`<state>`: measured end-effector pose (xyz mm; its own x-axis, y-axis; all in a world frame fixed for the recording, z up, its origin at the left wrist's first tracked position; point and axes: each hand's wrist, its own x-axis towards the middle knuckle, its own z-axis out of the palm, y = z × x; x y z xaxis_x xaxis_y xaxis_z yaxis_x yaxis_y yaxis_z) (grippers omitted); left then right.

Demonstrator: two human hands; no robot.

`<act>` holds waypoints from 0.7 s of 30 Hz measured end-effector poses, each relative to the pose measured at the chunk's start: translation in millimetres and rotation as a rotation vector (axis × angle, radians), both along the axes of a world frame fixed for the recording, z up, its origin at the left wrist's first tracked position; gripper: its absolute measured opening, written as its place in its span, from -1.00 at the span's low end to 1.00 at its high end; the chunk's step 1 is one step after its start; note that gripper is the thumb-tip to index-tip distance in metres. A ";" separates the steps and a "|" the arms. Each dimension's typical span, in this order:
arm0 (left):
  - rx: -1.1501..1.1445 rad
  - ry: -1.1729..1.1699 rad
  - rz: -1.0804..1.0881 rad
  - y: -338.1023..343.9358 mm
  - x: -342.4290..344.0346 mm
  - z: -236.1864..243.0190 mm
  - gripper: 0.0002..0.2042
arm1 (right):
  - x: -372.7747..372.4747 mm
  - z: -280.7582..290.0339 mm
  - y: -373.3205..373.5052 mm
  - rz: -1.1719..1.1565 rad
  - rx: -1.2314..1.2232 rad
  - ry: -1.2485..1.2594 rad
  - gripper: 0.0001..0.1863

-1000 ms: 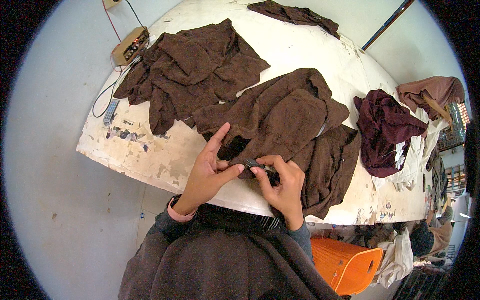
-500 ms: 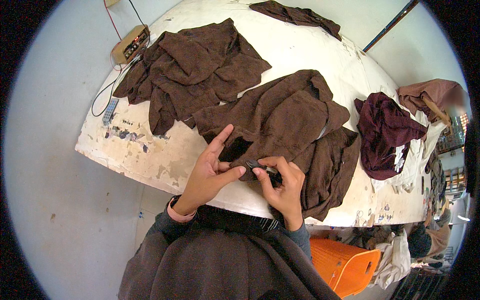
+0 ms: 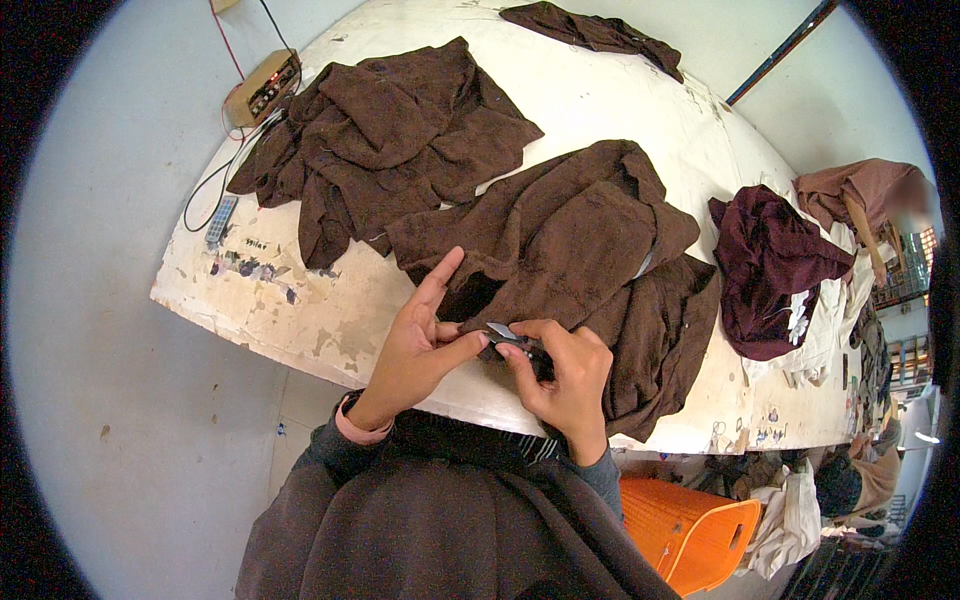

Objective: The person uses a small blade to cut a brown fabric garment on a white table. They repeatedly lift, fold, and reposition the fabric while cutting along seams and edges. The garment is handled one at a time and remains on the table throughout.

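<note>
A rumpled dark brown garment (image 3: 585,235) lies at the table's near edge, right in front of me. My left hand (image 3: 412,345) pinches its edge between thumb and lower fingers, the index finger stretched out over the cloth. Small dark thread snips (image 3: 500,331) with a shiny blade are gripped in my right hand (image 3: 568,378), between thumb and forefinger. Their tip is close to the left thumb, by the pinched edge. Whether the blades touch a thread is too small to tell.
More brown cloth (image 3: 390,120) lies at the back left, near a control box (image 3: 262,90) with cables and a remote (image 3: 221,220). To the right are a maroon garment (image 3: 775,265) and a person (image 3: 860,190). An orange basket (image 3: 690,520) stands below the table.
The snips have turned in my right hand, so that the shiny blade now shows at the pinched edge. My left hand has barely shifted. The person at the right has lowered an arm.
</note>
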<state>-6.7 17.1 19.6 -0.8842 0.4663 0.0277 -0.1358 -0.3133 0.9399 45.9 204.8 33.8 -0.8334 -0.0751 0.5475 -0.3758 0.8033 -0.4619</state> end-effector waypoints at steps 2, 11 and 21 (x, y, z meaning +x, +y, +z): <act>0.011 -0.008 -0.018 -1.3 -0.6 -1.3 -0.13 | 0.3 -0.2 -0.9 0.008 -0.032 -0.014 -0.81; 0.018 -0.050 0.023 -1.9 -0.4 -8.9 -0.12 | 1.0 -4.4 -3.2 -0.021 -0.060 0.004 -0.83; 0.013 -0.028 0.022 -2.2 0.9 -7.4 -0.13 | 2.8 -2.9 -6.8 -0.040 -0.045 0.015 -0.83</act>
